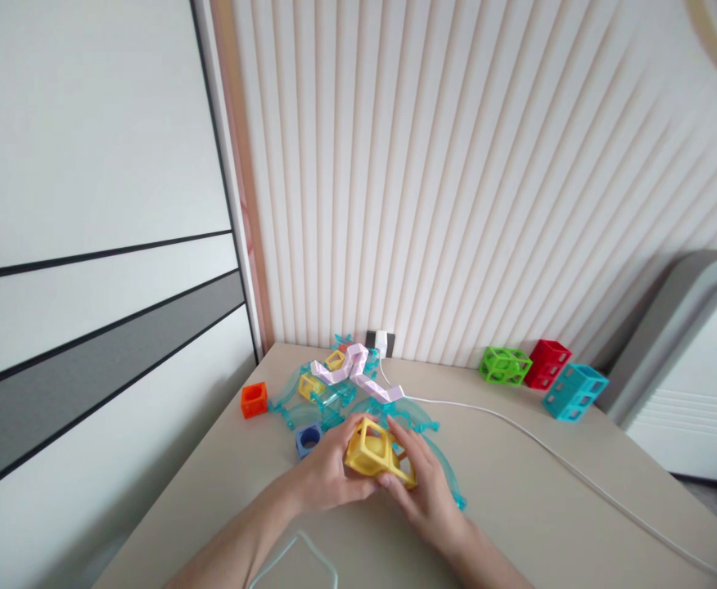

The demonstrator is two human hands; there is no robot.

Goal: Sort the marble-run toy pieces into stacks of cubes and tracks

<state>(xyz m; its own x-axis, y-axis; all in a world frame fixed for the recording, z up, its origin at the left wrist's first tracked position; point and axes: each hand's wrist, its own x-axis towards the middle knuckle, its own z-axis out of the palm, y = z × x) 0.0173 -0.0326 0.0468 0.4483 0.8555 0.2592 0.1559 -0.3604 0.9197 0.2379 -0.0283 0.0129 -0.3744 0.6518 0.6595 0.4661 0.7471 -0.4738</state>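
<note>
Both of my hands hold a yellow open-frame block (370,452) above the front of the table. My left hand (332,472) grips its left side, and my right hand (421,481) has its fingers closed round the right part. Beneath and behind them spread translucent teal curved pieces (334,401). Just left of my left hand lies a blue block (308,440) with a round opening. A pale pink, jointed, faceted chain (357,372) rests over the teal pieces. Another yellow block (311,387) sits among them.
An orange block (254,400) stands near the table's left edge. At the back right are a green frame block (504,366), a red one (547,364) and a turquoise one (574,392). A white cable (518,427) runs from a wall plug (381,343) across the table (493,491).
</note>
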